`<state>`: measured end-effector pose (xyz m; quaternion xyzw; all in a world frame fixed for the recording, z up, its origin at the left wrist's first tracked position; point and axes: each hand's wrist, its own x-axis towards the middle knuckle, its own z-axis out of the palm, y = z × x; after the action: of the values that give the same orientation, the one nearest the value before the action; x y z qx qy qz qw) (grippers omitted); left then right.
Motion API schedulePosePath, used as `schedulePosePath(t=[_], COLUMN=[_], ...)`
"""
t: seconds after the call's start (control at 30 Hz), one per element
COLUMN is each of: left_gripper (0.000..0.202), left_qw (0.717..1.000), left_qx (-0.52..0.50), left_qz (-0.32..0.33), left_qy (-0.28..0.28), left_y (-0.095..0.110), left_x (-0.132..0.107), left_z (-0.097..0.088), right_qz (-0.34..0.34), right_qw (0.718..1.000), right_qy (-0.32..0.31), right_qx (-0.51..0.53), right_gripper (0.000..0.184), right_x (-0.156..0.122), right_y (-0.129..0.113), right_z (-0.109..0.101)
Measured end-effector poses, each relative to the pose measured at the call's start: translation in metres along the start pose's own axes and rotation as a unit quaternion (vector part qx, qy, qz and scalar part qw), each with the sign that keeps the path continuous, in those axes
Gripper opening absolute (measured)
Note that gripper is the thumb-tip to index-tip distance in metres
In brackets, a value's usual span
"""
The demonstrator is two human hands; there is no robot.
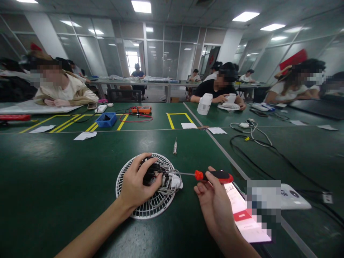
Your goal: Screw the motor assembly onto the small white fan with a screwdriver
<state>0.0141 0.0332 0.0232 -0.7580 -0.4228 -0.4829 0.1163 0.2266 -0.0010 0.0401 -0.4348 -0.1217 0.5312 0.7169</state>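
My left hand [141, 181] is wrapped around a dark fan motor [151, 173] that rests on a round white fan grille [126, 206]. Grey wires and a white plug-like part [176, 181] lie against the motor's right side. In my right hand [215, 200] is a screwdriver [215, 175] with a red and black handle, pinched between thumb and fingers. Its shaft points left, and the tip reaches the motor near my left thumb; the exact contact point is hidden. Beyond the grille lies a small clear-handled screwdriver [175, 147] on the green table [80, 190].
A lit phone [249, 225] and a white device [295, 197] lie to the right, with black and white cables [249, 134] behind. Farther off are a blue bin [106, 120], an orange multimeter [141, 110], paper slips and a white fan housing [204, 104]. Several people sit around.
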Motion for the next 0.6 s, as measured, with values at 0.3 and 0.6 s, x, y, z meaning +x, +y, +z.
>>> schedulePosePath(t=[0.3, 0.6], left_gripper=[0.044, 0.040], left_qw=[1.000, 1.000], left_qx=[0.004, 0.007], left_qz=[0.000, -0.001], left_qy=[-0.004, -0.001], left_y=[-0.001, 0.000], left_x=[-0.001, -0.001], left_z=[0.000, 0.000], right_qz=[0.002, 0.020], right_qw=[1.000, 0.999], right_qy=[0.013, -0.021], right_qx=[0.010, -0.024], right_gripper=[0.054, 0.044], right_x=[-0.003, 0.009], right_y=[-0.004, 0.002], right_z=[0.001, -0.005])
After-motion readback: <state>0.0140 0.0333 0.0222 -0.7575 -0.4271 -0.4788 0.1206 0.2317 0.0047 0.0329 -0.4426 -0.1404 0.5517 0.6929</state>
